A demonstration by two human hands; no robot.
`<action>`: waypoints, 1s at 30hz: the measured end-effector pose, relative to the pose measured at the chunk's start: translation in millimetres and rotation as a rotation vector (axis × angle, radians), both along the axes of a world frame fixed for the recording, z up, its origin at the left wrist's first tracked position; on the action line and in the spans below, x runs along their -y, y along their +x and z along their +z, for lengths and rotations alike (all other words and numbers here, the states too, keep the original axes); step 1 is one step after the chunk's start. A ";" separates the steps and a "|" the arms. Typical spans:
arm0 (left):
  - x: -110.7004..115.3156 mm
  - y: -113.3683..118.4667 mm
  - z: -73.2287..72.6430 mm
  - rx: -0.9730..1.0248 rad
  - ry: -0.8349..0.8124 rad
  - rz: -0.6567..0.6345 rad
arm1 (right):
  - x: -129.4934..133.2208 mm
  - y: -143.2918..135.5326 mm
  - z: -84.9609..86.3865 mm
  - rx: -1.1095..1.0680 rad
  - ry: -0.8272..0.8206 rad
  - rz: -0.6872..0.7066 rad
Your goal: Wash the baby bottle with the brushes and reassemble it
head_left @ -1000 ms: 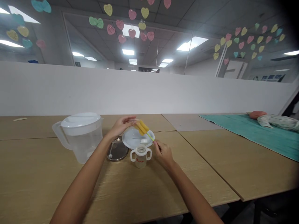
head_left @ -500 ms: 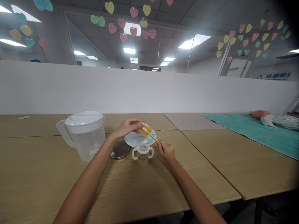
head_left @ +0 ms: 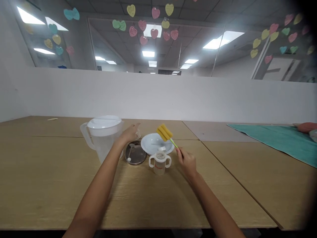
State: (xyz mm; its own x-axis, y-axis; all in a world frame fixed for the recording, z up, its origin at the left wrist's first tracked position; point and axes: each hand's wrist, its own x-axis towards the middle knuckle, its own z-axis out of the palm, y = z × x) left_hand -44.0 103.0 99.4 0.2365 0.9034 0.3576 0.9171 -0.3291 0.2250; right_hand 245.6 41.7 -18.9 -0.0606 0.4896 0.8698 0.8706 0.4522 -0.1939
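Note:
My right hand point(head_left: 187, 161) is closed on the green handle of a sponge bottle brush point(head_left: 164, 132). Its yellow sponge head points up and left above a white bowl point(head_left: 147, 145). My left hand point(head_left: 130, 133) is closed around a small clear cup-shaped cover point(head_left: 138, 134), mostly hidden by the fingers, between the pitcher and the bowl. Below that hand lies a round metal tray point(head_left: 140, 156) bearing a straw piece point(head_left: 130, 152). An uncapped two-handled baby bottle point(head_left: 159, 164) stands upright in front of the bowl, where a small white piece point(head_left: 162, 148) rests.
A lidded translucent pitcher point(head_left: 105, 132) stands left of the tray, partly behind my left forearm. At the right a teal cloth point(head_left: 272, 138) covers part of the table, with a reddish object point(head_left: 307, 127) on it. A white wall point(head_left: 158, 96) runs behind the table.
The sponge head has come out of the clear cover. My left hand has moved left with the cover, away from the brush. The view has turned slightly left.

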 end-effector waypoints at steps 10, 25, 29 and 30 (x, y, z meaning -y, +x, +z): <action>-29.6 -2.2 -41.8 -0.133 -0.234 0.000 | -2.1 -0.3 -0.7 0.016 0.014 0.037; -15.3 59.9 -50.6 0.005 -0.063 -0.149 | -5.8 -1.1 0.1 -0.001 -0.021 -0.021; -9.9 94.7 -59.4 0.070 -0.164 -0.305 | -6.1 -0.8 1.0 -0.040 -0.063 -0.033; -9.8 97.9 -63.0 0.090 -0.184 -0.301 | -6.5 -0.8 0.9 -0.048 -0.069 -0.039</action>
